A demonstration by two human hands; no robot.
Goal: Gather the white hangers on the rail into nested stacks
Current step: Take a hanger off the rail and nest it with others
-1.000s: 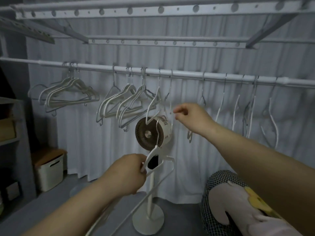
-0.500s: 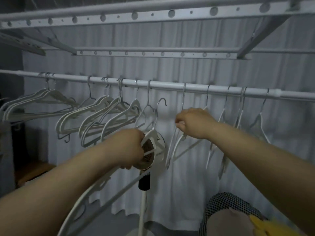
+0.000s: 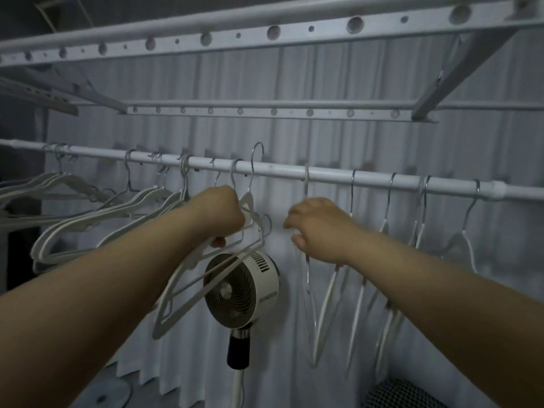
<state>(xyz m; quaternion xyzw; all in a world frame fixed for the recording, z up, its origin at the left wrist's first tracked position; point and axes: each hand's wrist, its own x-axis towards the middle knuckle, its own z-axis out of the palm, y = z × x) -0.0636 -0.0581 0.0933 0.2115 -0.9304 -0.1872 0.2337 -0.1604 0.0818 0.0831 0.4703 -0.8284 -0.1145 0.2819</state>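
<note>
White plastic fills the left hand (image 3: 223, 214): its fingers are curled tight round the neck of the held hanger (image 3: 179, 285), whose shoulders slope down and to the left under the wrist while its metal hook pokes up above the rail (image 3: 326, 175), apart from it. Just to the right, the right hand (image 3: 319, 228) is closed with its fingertips pinching the next hanger (image 3: 309, 293) right under the wire hook, which sits over the rail near its middle; the body of that hanger hangs edge-on and is blurred. Along the right stretch of the rail more single hangers (image 3: 385, 228) hang one by one, each apart from its neighbour. Towards the left end of the rail, nested stacks (image 3: 88, 228) of hangers hang in bunches, their shoulders lying one inside another. Below the rail and between the two forearms stands a round fan (image 3: 244, 287) on a pole. A patch of checked fabric (image 3: 403, 393) shows at the bottom right. Behind everything hangs a pale pleated curtain (image 3: 294, 136), and overhead runs a drying rack (image 3: 273, 32) of bars drilled with round holes.
</note>
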